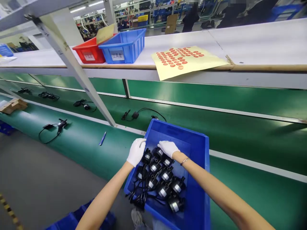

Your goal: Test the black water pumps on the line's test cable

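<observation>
A blue plastic bin (192, 140) rests tilted on the near edge of the green conveyor belt (240, 134). Inside lie several small black pumps (165, 182) with silver labels and black cables. My left hand (136, 151), in a white glove, curls over the bin's left rim beside the topmost pump. My right hand (168, 148), also gloved, reaches down into the bin and rests on the top pumps; a thin bracelet sits on that wrist. Whether either hand actually grips a pump is hidden by the fingers.
More black pumps with cables (134, 114) lie spaced along the belt, one at the left (59, 124). A blue pen-like tool (102, 138) lies near the diagonal shelf post (79, 73). The shelf above carries a red bin (89, 52), a blue bin (123, 46) and a yellow sticker sheet (184, 60).
</observation>
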Demonstrator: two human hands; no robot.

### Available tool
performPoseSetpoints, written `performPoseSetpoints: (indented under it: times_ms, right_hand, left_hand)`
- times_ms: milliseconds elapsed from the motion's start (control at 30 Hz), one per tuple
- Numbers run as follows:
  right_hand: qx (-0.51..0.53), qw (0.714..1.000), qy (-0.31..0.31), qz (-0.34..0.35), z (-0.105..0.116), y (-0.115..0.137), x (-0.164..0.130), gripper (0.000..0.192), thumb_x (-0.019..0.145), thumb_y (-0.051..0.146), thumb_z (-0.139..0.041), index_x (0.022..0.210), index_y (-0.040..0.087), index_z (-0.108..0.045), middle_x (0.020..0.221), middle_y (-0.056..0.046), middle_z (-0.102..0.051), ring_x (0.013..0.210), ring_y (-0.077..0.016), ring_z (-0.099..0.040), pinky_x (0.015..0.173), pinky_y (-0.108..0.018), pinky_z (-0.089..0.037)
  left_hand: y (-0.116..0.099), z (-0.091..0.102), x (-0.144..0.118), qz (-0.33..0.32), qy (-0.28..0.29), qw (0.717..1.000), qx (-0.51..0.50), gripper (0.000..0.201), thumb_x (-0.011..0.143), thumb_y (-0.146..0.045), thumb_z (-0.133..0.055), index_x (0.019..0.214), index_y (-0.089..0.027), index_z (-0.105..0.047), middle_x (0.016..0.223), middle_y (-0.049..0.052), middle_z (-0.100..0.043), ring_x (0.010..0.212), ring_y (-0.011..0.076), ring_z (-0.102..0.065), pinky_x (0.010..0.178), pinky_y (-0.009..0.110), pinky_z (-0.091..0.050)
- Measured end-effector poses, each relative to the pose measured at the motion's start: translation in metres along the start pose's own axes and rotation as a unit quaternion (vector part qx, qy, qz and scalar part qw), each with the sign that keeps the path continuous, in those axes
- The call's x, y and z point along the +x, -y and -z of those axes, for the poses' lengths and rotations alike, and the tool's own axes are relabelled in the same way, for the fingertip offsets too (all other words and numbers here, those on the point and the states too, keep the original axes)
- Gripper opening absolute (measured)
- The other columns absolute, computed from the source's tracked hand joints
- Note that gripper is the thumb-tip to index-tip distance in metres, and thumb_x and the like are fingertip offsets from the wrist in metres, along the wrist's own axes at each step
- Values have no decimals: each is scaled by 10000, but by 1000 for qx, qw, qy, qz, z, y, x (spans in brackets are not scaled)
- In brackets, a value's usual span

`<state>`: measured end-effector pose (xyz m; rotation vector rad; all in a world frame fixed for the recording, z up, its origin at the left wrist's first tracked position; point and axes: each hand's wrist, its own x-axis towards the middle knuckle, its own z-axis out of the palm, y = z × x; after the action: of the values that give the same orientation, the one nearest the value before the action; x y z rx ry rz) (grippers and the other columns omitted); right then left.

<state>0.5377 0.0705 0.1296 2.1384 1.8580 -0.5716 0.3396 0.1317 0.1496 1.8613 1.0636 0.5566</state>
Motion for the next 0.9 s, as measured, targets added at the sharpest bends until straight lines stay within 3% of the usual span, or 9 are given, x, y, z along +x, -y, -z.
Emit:
performPoseSetpoints:
  times_ms: [133, 267, 367, 433, 533, 633, 700, 800, 900]
  right_hand:
    - [-55, 993, -98, 37, 61, 18, -45, 304, 1062, 351, -484, 1066, 106, -664, 1001, -96, -693, 905, -192, -665, 823, -352, -531]
    - [-89, 968, -185, 142, 134, 49, -111, 385, 1076, 306, -372, 965, 106, -682, 899, -151, -685, 883, -236, -642, 731, -310, -417]
    - [-107, 941, -223, 230, 167, 77, -166, 388, 1060, 367, -393, 910, 164, -688, 813, -99, -664, 802, -220, -610, 687, -304, -377]
    - [-79, 918, -260, 290, 167, 94, -195, 439, 1062, 427, -367, 890, 188, -693, 735, -65, -635, 717, -199, -578, 655, -301, -373]
    - [166, 888, -319, 287, 130, 123, -219, 471, 1055, 519, -349, 1037, 199, -693, 836, -62, -675, 778, -199, -612, 720, -311, -457]
    - [445, 847, -226, 182, 56, 166, -231, 446, 1057, 500, -309, 1244, 226, -606, 1211, -89, -662, 1088, -214, -619, 972, -361, -482]
    - [455, 853, -142, 213, -3, 203, -242, 464, 1052, 471, -272, 1194, 213, -632, 1230, -103, -668, 1133, -221, -619, 1016, -374, -481]
    - [430, 855, -31, 286, -78, 249, -270, 516, 994, 597, -321, 914, 243, -688, 920, -61, -724, 854, -211, -671, 825, -323, -548]
    - [406, 857, 50, 312, -115, 258, -306, 647, 975, 690, -249, 608, 241, -537, 666, -28, -639, 607, -186, -591, 647, -303, -504]
  left_hand:
    - [-23, 0, -5, 62, 58, 992, -97, 313, 968, -286, -485, 1196, -184, -673, 1306, 116, -666, 1269, 257, -568, 1177, 460, -386]
    - [-60, 16, -23, 102, 165, 951, -239, 567, 1046, -495, -259, 1340, -150, -600, 1186, 127, -713, 1101, 246, -668, 995, 458, -554]
    - [-79, 44, -69, 120, 207, 915, -324, 646, 1033, -574, -248, 1339, -126, -599, 1047, 115, -728, 995, 245, -692, 900, 448, -595]
    - [-84, 62, -113, 127, 196, 898, -373, 644, 999, -633, -346, 1313, -138, -611, 1033, 113, -715, 972, 240, -679, 859, 419, -598]
    - [-86, 82, -183, 132, 164, 872, -441, 761, 882, -808, -417, 1248, -177, -631, 1015, 113, -686, 822, 210, -641, 638, 340, -580]
    - [-83, 98, -247, 145, 124, 796, -574, 834, 778, -907, -438, 1158, -198, -657, 927, 97, -642, 622, 141, -514, 371, 213, -361]
    - [-76, 109, -285, 147, 60, 732, -663, 766, 795, -877, -467, 1135, -220, -667, 898, 82, -611, 592, 112, -437, 335, 160, -229]
    - [-58, 123, -336, 176, -48, 673, -716, 658, 813, -808, -548, 1100, -233, -686, 907, 80, -600, 610, 106, -397, 343, 136, -237]
    - [-34, 130, -372, 240, -96, 610, -749, 569, 801, -704, -673, 1059, -198, -701, 912, 86, -600, 624, 94, -406, 380, 125, -337]
